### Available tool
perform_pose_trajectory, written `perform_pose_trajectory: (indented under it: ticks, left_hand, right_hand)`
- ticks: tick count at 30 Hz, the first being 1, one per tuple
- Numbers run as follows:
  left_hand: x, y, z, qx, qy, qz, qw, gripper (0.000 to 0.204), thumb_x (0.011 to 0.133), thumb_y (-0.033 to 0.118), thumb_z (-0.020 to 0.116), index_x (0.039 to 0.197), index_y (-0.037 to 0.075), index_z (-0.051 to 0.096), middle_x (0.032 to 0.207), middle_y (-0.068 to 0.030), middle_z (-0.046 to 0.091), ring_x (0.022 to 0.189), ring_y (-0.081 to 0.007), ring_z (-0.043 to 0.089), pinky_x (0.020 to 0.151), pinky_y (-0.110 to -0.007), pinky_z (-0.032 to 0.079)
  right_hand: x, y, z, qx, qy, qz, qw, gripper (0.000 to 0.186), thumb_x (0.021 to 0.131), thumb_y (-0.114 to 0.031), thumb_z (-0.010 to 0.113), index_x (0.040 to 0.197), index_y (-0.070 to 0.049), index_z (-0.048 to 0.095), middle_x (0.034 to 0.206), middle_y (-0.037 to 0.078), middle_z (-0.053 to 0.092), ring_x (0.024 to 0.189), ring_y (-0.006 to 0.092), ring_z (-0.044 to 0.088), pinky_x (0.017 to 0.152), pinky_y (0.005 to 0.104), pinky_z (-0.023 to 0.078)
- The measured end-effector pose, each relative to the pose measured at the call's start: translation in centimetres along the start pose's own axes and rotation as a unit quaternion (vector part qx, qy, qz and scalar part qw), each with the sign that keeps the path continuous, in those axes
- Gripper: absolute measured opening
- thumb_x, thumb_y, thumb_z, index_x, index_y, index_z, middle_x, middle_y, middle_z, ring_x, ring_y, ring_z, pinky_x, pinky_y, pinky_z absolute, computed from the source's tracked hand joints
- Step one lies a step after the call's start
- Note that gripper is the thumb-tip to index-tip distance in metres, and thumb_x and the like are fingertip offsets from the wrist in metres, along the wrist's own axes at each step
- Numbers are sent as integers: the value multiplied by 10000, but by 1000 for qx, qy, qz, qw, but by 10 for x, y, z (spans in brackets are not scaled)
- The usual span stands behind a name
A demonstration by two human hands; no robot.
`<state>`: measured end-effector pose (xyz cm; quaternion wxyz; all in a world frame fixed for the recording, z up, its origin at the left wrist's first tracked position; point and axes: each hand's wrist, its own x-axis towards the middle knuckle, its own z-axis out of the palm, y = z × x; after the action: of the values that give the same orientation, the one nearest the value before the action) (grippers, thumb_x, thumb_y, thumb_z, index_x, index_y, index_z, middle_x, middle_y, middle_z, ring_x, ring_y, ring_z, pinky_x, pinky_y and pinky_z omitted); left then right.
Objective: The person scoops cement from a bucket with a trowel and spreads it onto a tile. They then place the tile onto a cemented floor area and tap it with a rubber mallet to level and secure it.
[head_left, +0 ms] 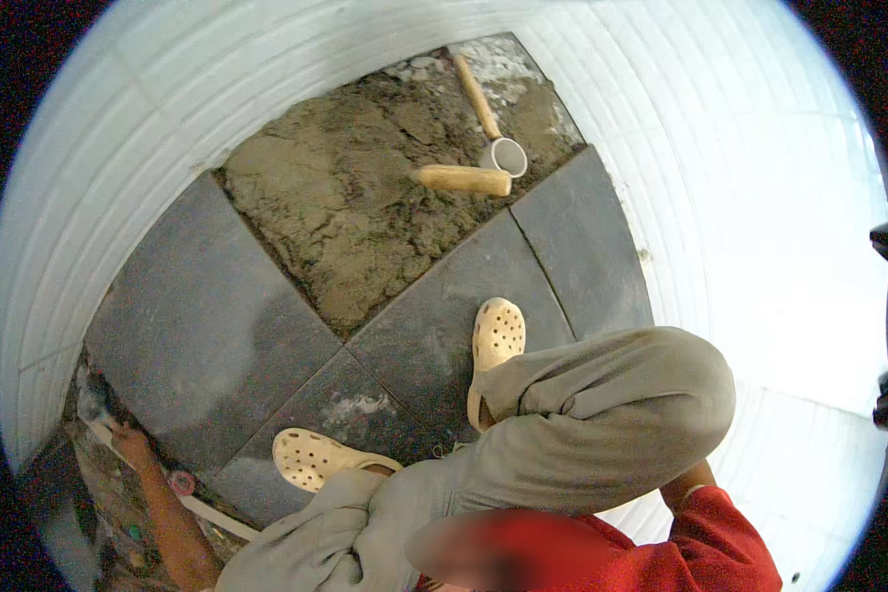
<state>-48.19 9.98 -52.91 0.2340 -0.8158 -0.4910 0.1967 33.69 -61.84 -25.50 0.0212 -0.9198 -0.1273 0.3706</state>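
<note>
My left hand [133, 442] reaches down at the lower left, fingers closed on a long white strip [217, 516] lying along the edge of a dark floor tile [187, 316]. A small pinkish round piece [181, 482] sits by the strip. My right hand [683, 479] is mostly hidden behind my bent knee, below the red sleeve. At the top, a patch of grey-brown mortar [326, 217] holds a wooden-handled tool with a round pale head [506, 158] and a short, thick wooden piece [456, 179].
Ribbed white walls [168, 118] curve round the tiled floor. My cream clogs [498, 331] stand on the dark tiles, with my grey-trousered legs across the lower middle. Rubble [74, 493] lies beside the tile edge at the lower left. Dark objects [886, 247] show at the far right rim.
</note>
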Motion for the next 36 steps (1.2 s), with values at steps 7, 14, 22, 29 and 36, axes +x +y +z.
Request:
perform_pose_trajectory:
  ticks: [7, 14, 22, 29, 36]
  left_hand:
    - [19, -31, -10, -103, -4, -236, 966, 367, 962, 262, 611, 1137, -55, 673, 1016, -268, 701, 911, -403, 676, 834, -536, 536]
    - [10, -108, -70, -572, 37, -451, 684, 622, 966, 442, 659, 1265, -102, 611, 1126, -284, 692, 931, -377, 688, 776, -507, 558]
    - [-3, -22, -375, -646, 108, -229, 720, 510, 1012, 341, 598, 1362, -29, 564, 1357, -211, 548, 1190, -333, 532, 1007, -456, 419]
    - [14, 237, -693, -554, -171, 230, 782, 470, 1038, 247, 563, 1441, 10, 517, 1447, -172, 500, 1268, -273, 500, 1049, -412, 403]
    - [3, 498, -792, -660, -18, 530, 532, 406, 1017, 273, 586, 1272, -42, 601, 1209, -251, 521, 1149, -366, 531, 1012, -451, 425]
  right_hand:
    - [-9, 0, 23, 19, -10, 29, 999, 305, 997, -369, 620, 1017, -73, 691, 836, 89, 646, 758, 225, 598, 696, 384, 472]
    - [-6, -17, 33, 68, -13, 1, 998, 350, 1000, -377, 610, 1094, -52, 700, 883, 123, 680, 805, 259, 645, 733, 398, 500]
    - [25, -177, 3, 183, 26, -329, 926, 320, 1002, -244, 624, 1255, -53, 671, 1106, 177, 717, 995, 315, 694, 870, 426, 540]
    - [24, -306, 10, 301, -114, -674, 665, 791, 871, -395, 793, 1479, -37, 435, 1365, 197, 588, 1221, 322, 601, 1017, 438, 493]
    - [40, -195, -7, 537, 51, -418, 731, 332, 958, -133, 573, 1269, -19, 580, 1198, 184, 639, 1089, 307, 615, 947, 440, 501]
